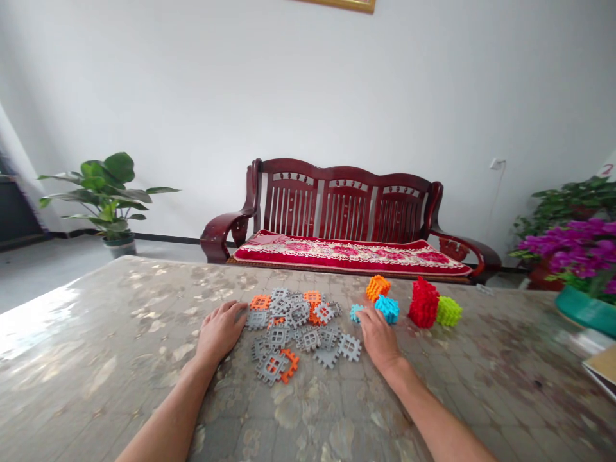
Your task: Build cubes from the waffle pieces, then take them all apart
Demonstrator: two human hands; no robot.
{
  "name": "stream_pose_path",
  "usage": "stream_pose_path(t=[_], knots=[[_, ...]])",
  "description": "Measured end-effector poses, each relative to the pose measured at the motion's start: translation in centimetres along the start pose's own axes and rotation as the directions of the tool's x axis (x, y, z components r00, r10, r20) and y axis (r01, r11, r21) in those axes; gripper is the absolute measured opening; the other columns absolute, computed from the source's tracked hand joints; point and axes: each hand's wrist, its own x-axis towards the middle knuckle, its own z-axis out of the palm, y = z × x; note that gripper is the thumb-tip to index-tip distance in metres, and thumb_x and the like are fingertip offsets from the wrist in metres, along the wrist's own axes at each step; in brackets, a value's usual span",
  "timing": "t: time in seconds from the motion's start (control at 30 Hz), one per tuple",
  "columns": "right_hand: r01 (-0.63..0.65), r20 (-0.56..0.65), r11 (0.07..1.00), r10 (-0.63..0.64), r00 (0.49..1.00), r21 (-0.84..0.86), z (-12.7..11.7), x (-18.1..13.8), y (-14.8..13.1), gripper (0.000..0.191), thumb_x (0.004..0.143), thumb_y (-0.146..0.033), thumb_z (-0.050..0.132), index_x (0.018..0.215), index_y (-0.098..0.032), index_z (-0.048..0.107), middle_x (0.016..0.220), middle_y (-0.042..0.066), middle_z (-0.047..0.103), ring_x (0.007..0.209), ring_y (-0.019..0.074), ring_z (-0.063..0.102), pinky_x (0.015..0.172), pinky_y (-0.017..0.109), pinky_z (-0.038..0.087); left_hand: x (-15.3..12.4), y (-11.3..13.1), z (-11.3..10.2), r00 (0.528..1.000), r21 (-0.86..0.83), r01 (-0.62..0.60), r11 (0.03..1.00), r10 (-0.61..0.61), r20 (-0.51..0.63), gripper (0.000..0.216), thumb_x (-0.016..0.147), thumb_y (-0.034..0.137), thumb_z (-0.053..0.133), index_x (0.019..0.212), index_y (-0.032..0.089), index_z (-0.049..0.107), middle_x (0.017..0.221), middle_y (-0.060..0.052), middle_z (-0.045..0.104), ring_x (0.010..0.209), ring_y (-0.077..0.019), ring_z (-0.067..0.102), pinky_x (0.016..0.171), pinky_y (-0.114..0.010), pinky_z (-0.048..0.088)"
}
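My left hand [222,328] lies on the table with its fingers stretched out, beside the left edge of a loose pile of grey interlocking plastic tiles [308,338]. Several orange tiles [260,301] are mixed into that pile. To the right of the pile, the fingertips of my right hand [379,333] are closed on a small light blue tile [356,312]. Just beyond this hand stand a blue tile stack [387,309] and an orange stack [378,288]. Farther right are a taller red stack [424,304] and a yellow-green stack [449,311].
A patterned cover lies over the table [120,372]. Behind it is a dark red wooden bench [321,199] with a red floral cushion [356,253]. A potted plant [113,192] stands at left; purple flowers [572,250] in a teal pot [584,311] are at right.
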Motion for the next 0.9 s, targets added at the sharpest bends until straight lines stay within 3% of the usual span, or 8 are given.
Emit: stream_pose_path(t=[0.4, 0.6, 0.9], knots=[[-0.079, 0.101, 0.995, 0.085, 0.991, -0.059, 0.7, 4.1, -0.8, 0.031, 0.093, -0.010, 0.044, 0.109, -0.020, 0.068, 0.116, 0.008, 0.066, 0.112, 0.0219, 0.054, 0.098, 0.028, 0.040, 0.0, 0.0, -0.1, 1.000, 0.026, -0.007, 1.000, 0.007, 0.008, 0.042, 0.093, 0.037, 0.037, 0.125, 0.029, 0.064, 0.139, -0.006, 0.058, 0.128, -0.0248, 0.053, 0.107, -0.042, 0.040], [-0.130, 0.127, 0.987, 0.142, 0.982, -0.096, 1.5, 6.0, -0.4, 0.032, 0.093, -0.009, 0.042, 0.109, -0.019, 0.067, 0.116, 0.009, 0.066, 0.110, 0.0215, 0.055, 0.092, 0.027, 0.041, 0.0, 0.1, -0.1, 1.000, 0.040, 0.000, 0.999, 0.000, 0.004, 0.041, 0.092, 0.037, 0.038, 0.124, 0.031, 0.064, 0.138, -0.004, 0.059, 0.127, -0.0238, 0.054, 0.106, -0.040, 0.041], [-0.127, 0.089, 0.987, 0.135, 0.987, -0.099, 1.5, 5.8, -0.4, 0.038, 0.089, -0.002, 0.042, 0.111, -0.020, 0.066, 0.116, 0.009, 0.066, 0.109, 0.0200, 0.056, 0.094, 0.026, 0.040, 0.0, 0.0, -0.1, 1.000, 0.016, 0.009, 1.000, -0.009, 0.017, 0.043, 0.093, 0.037, 0.037, 0.126, 0.029, 0.063, 0.140, -0.006, 0.057, 0.128, -0.0257, 0.053, 0.107, -0.044, 0.039]])
